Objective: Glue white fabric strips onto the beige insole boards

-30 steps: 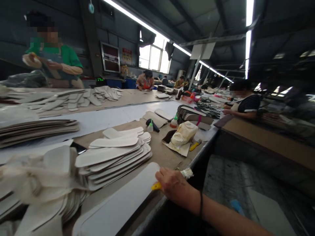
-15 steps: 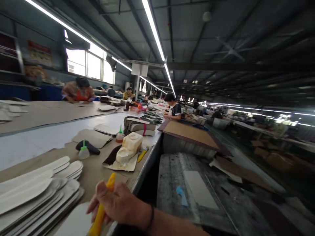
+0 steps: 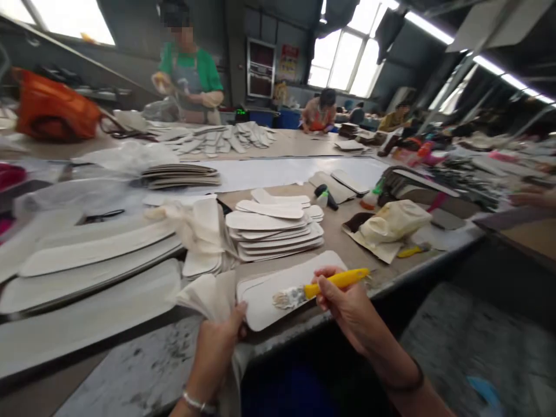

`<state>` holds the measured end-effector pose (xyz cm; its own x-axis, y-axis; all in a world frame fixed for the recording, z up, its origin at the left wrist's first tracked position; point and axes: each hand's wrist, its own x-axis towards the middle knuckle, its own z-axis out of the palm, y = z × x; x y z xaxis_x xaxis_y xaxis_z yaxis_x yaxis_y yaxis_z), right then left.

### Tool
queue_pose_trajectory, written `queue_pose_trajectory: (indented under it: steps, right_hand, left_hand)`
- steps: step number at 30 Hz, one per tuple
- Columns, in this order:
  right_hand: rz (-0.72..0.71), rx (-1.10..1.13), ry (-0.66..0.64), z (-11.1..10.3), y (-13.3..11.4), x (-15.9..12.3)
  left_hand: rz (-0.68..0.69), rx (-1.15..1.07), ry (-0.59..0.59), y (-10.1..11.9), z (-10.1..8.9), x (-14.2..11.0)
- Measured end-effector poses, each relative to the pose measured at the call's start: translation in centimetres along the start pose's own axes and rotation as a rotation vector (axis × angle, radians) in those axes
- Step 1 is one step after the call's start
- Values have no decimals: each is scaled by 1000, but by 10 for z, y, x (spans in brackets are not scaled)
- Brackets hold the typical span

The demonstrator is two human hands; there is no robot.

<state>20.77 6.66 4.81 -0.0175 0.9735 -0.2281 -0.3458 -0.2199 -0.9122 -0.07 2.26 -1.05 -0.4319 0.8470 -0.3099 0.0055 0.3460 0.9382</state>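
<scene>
My right hand (image 3: 347, 307) is closed round a yellow-handled brush (image 3: 324, 286) whose bristles rest on a flat white insole board (image 3: 278, 286) at the table's near edge. My left hand (image 3: 219, 341) grips the near end of that board together with a crumpled white cloth (image 3: 208, 295). Just beyond the board lies a stack of white insole pieces (image 3: 271, 229).
A pale glue jug (image 3: 393, 223) and a second yellow-handled tool (image 3: 410, 251) lie to the right, small bottles (image 3: 324, 197) behind. Large white boards (image 3: 87, 260) cover the left. A person in green (image 3: 186, 69) works across the table (image 3: 143, 370); others sit further along.
The view swung from the right aisle back to the table. My right hand brought the brush down onto the board, and my left hand came into view gripping the board's end.
</scene>
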Motion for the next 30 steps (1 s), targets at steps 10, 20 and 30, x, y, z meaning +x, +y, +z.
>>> queue_pose_trajectory:
  steps: [10,20,30]
  right_hand:
    - [-109,-326,10,19,33,4]
    - [-337,-627,65,16,27,-1]
    - [-811,-1170,371,-52,-11,13]
  left_hand:
    - [-67,-87,-24,-4,8,-2]
    - [-102,-24,18,-6,5,0]
    - [-184,27,60,-8,2,5]
